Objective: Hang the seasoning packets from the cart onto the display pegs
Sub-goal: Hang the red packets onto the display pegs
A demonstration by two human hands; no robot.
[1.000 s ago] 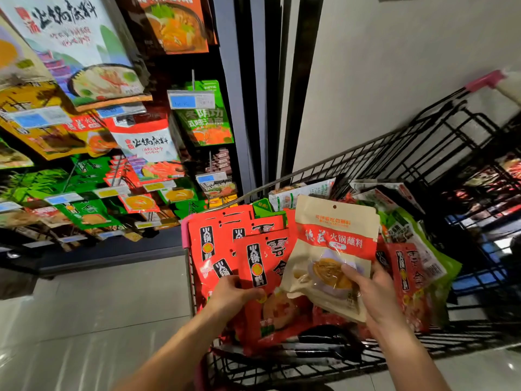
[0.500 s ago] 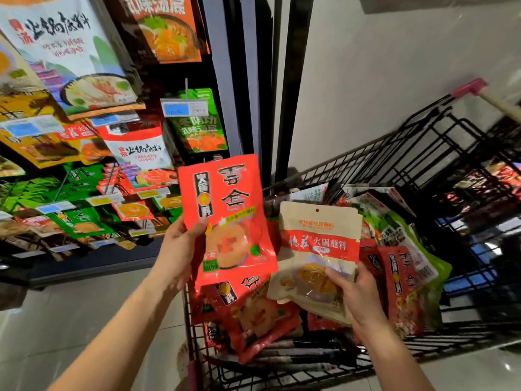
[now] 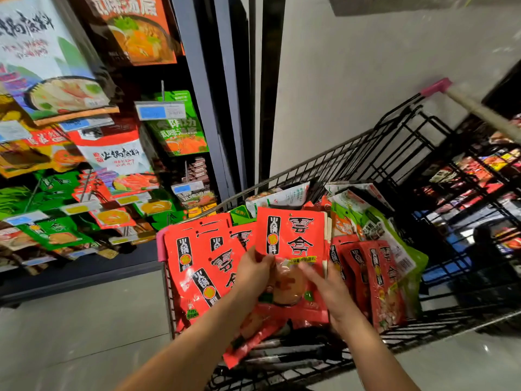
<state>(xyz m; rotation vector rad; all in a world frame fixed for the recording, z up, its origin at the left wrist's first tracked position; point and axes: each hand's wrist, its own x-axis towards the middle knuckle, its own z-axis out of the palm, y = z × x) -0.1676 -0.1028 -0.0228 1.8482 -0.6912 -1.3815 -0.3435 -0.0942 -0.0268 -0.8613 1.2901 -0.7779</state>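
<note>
Risk: the red packet (image 3: 293, 238) is held only at its lower edge, over the cart (image 3: 352, 153) and well apart from the pegs (image 3: 162, 90). Its top may flop, so the hang hole could miss a peg, or the packet could slip back among the loose packets (image 3: 197, 258). Left hand (image 3: 253, 270) reaches in from below, thumb and curled fingers pinching the packet's lower left edge. Right hand (image 3: 328, 289) lies at the lower right, fingers blurred on its face; whether they grip cannot be told.
</note>
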